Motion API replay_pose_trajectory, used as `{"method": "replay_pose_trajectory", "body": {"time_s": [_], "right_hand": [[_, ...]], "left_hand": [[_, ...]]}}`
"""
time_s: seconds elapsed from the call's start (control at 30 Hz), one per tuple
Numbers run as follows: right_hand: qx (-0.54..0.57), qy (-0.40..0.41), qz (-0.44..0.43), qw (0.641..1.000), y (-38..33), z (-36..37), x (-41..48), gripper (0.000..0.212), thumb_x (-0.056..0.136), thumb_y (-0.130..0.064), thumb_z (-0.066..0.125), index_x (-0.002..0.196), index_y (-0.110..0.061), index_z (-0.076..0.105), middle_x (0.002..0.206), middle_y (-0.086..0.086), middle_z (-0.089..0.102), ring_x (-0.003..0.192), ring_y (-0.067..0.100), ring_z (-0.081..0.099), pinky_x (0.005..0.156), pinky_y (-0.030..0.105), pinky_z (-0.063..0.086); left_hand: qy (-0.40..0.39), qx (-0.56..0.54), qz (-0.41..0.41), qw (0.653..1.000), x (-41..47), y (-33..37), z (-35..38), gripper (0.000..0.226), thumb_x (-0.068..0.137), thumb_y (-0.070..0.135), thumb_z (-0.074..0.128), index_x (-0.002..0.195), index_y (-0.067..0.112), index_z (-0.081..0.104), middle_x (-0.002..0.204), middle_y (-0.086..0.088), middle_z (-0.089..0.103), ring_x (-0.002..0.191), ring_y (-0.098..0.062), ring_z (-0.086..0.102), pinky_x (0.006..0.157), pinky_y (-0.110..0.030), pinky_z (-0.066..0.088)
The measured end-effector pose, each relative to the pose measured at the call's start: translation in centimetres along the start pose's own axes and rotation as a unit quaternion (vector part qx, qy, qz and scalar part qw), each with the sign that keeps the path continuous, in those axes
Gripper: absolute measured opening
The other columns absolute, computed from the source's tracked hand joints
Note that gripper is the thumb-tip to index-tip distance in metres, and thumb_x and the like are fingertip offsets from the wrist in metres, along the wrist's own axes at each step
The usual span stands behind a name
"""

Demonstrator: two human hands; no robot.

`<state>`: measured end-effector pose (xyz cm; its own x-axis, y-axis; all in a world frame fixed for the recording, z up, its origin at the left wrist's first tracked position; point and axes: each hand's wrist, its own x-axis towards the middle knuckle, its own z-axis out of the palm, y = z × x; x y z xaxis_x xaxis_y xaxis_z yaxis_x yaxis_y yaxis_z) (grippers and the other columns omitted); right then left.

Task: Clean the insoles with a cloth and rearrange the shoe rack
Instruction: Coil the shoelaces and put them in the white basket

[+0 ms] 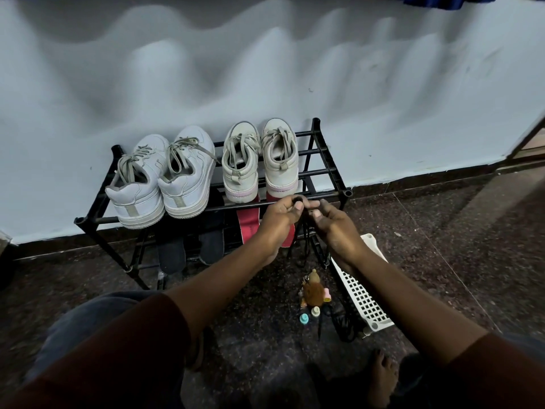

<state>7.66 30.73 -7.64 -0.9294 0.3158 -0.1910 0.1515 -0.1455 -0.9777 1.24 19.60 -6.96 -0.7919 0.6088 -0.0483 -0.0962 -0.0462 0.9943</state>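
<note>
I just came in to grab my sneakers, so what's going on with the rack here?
A person sits on the floor at the black shoe rack, left hand and right hand both pinching a black cord at its front top rail. White sneakers and beige sneakers stand on the top shelf; dark insoles and red insoles lie on the shelf below. A white basket and small trinkets sit on the floor nearby. No cloth is in view.

Stretched forward and almost touching, the left hand (281, 215) and right hand (334, 228) each pinch a dark cord (306, 240).
</note>
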Motion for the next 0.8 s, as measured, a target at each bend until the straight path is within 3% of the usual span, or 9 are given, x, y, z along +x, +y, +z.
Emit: {"method": "replay_pose_trajectory", "body": {"time_s": [0.07, 0.13, 0.2, 0.33, 0.4, 0.53, 0.63, 0.73, 0.8], "right_hand": [[-0.002, -0.025, -0.006, 1.000, 0.0, 0.5, -0.6, 0.026, 0.097, -0.011, 0.043, 0.118, -0.010, 0.059, 0.121, 0.019, 0.060, 0.115, 0.026, 0.055, 0.101, 0.040, 0.040], [0.003, -0.041, -0.007, 0.999, 0.0, 1.0, -1.1, 0.027, 0.098, -0.007, 0.039, 0.099, -0.010, 0.066, 0.099, 0.019, 0.068, 0.094, 0.026, 0.064, 0.085, 0.038, 0.047], [0.012, -0.050, -0.015, 0.999, 0.2, 1.1, -1.0, 0.029, 0.098, -0.007, 0.040, 0.087, -0.005, 0.066, 0.081, 0.012, 0.070, 0.076, 0.020, 0.064, 0.073, 0.032, 0.048], [0.038, -0.059, -0.012, 0.997, 0.5, 1.0, -0.4, 0.034, 0.098, -0.010, 0.042, 0.071, -0.005, 0.062, 0.068, 0.009, 0.063, 0.068, 0.021, 0.055, 0.074, 0.034, 0.042], [0.068, -0.077, -0.001, 0.995, 0.4, 1.0, -0.3, 0.032, 0.097, -0.009, 0.041, 0.075, -0.005, 0.063, 0.061, 0.004, 0.055, 0.058, 0.016, 0.048, 0.066, 0.028, 0.040], [0.089, -0.119, 0.039, 0.988, 0.3, 0.7, -0.4, 0.033, 0.096, -0.005, 0.041, 0.081, -0.008, 0.070, 0.057, -0.001, 0.049, 0.046, 0.007, 0.039, 0.063, 0.026, 0.045], [0.071, -0.142, 0.080, 0.984, 0.2, -0.6, -0.7, 0.021, 0.095, -0.003, 0.043, 0.100, 0.008, 0.061, 0.061, 0.001, 0.046, 0.044, 0.005, 0.035, 0.061, 0.026, 0.045], [0.045, -0.158, 0.111, 0.980, -0.1, -1.7, -0.8, 0.027, 0.094, -0.001, 0.044, 0.111, 0.019, 0.052, 0.060, 0.001, 0.047, 0.043, 0.005, 0.034, 0.056, 0.024, 0.039], [-0.009, -0.149, 0.109, 0.983, -0.5, -2.1, -0.8, 0.024, 0.094, -0.001, 0.045, 0.108, 0.015, 0.057, 0.060, 0.001, 0.048, 0.045, 0.005, 0.034, 0.052, 0.021, 0.037]], "left_hand": [[-0.010, -0.008, 0.008, 1.000, 0.0, 0.2, 0.0, 0.021, 0.099, 0.009, 0.042, 0.088, 0.017, 0.058, 0.100, 0.005, 0.068, 0.095, 0.003, 0.062, 0.088, -0.011, 0.045], [-0.014, -0.008, 0.008, 1.000, 0.0, 0.2, 0.0, 0.021, 0.099, 0.010, 0.043, 0.088, 0.017, 0.059, 0.099, 0.005, 0.069, 0.096, -0.004, 0.063, 0.090, -0.017, 0.046], [-0.009, -0.014, -0.004, 1.000, 0.0, 0.4, -0.1, 0.021, 0.100, 0.011, 0.043, 0.088, 0.016, 0.059, 0.094, 0.006, 0.070, 0.091, -0.009, 0.063, 0.075, -0.017, 0.050], [0.012, -0.048, -0.028, 0.998, -0.2, 0.8, -0.1, 0.022, 0.101, 0.012, 0.040, 0.086, 0.013, 0.056, 0.083, 0.007, 0.072, 0.054, -0.012, 0.053, 0.044, -0.021, 0.039], [0.034, -0.075, -0.030, 0.996, -0.1, 1.2, -0.2, 0.022, 0.102, 0.011, 0.037, 0.087, 0.011, 0.053, 0.077, 0.006, 0.072, 0.048, -0.012, 0.055, 0.041, -0.022, 0.042], [0.116, -0.182, -0.043, 0.975, 0.7, 2.1, -2.0, 0.025, 0.101, 0.002, 0.033, 0.085, 0.009, 0.051, 0.073, -0.003, 0.064, 0.070, -0.014, 0.067, 0.052, -0.018, 0.050], [0.171, -0.240, -0.051, 0.954, 1.2, 1.8, -4.1, 0.030, 0.100, -0.004, 0.029, 0.082, 0.010, 0.049, 0.071, -0.003, 0.050, 0.063, -0.013, 0.057, 0.061, -0.019, 0.048], [0.188, -0.206, -0.043, 0.959, 1.4, 1.0, -5.1, 0.036, 0.098, -0.008, 0.024, 0.077, 0.012, 0.045, 0.067, -0.001, 0.039, 0.055, -0.010, 0.039, 0.056, -0.019, 0.036], [0.157, -0.085, -0.022, 0.984, 1.2, 0.7, -4.9, 0.031, 0.100, -0.003, 0.027, 0.084, 0.013, 0.048, 0.069, 0.000, 0.041, 0.056, -0.008, 0.038, 0.059, -0.021, 0.032]]}}
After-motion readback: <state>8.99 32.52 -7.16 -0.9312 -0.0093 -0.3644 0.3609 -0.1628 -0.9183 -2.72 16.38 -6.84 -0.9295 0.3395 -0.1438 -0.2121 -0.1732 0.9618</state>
